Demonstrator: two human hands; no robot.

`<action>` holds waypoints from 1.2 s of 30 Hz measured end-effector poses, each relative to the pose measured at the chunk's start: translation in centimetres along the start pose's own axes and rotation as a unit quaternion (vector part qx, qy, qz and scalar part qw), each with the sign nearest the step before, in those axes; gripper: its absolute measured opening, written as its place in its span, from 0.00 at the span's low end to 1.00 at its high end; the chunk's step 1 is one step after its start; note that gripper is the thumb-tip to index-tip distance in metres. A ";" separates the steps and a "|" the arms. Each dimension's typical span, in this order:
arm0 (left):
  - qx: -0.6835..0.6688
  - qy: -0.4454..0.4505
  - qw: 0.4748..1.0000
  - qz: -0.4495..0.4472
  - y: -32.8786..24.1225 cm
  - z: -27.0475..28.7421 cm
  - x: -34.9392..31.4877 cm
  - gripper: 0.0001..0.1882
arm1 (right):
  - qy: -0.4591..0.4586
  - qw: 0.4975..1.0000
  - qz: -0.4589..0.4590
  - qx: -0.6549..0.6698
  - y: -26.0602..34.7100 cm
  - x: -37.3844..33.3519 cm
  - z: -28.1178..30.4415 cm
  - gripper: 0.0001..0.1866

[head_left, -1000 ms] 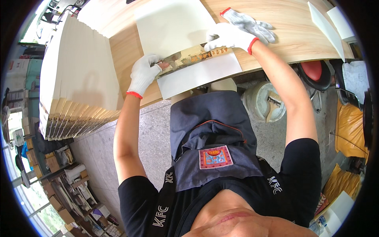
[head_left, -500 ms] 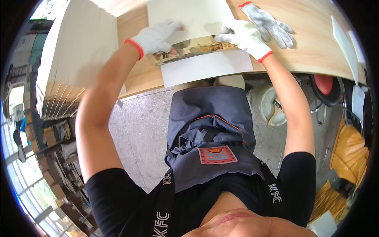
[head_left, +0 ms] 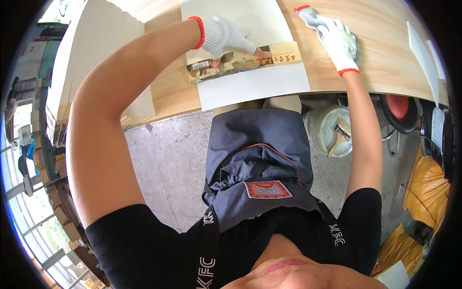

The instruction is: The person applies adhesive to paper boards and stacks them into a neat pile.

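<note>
White-gloved, the left hand (head_left: 227, 38) spreads its fingers on the printed strip (head_left: 239, 64) along the white sheet (head_left: 255, 86) — light, even pressure should keep that strip flat — while, well apart, the right hand (head_left: 339, 43) covers a loose glove (head_left: 310, 18), its grip unclear.

I wear a black short-sleeved shirt (head_left: 130, 241) under a grey-blue apron (head_left: 260, 127) with white-lettered black straps (head_left: 336, 235). Orange piping (head_left: 281, 152) curves near its red, pink and blue patch (head_left: 268, 189). My left hand (head_left: 227, 37) and right hand (head_left: 339, 45) wear white knitted gloves (head_left: 214, 34) with red cuffs (head_left: 199, 32).
</note>
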State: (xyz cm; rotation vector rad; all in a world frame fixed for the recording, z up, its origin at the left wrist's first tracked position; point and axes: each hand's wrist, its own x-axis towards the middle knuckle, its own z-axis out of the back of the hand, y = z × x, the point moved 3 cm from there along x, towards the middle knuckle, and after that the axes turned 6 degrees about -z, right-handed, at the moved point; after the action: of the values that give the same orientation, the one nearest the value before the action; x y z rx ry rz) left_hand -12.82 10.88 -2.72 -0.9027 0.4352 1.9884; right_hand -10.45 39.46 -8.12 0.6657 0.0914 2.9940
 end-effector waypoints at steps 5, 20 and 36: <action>0.094 0.002 0.994 -0.049 0.0 0.4 0.3 0.54 | 0.136 0.862 0.140 0.468 1.1 -2.3 2.5 0.18; 0.022 -0.086 0.989 -0.115 2.8 -2.2 3.6 0.49 | 0.040 0.866 0.439 0.236 26.9 -9.6 0.1 0.13; 0.161 -0.317 0.899 -0.256 1.0 -0.4 0.1 0.52 | 0.016 0.891 0.411 0.194 26.0 -8.8 3.3 0.09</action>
State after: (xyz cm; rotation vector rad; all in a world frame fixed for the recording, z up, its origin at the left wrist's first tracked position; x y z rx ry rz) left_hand -13.50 10.11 -3.12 -0.1037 0.1183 1.5369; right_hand -2.61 12.98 -6.87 0.8619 0.5583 3.8533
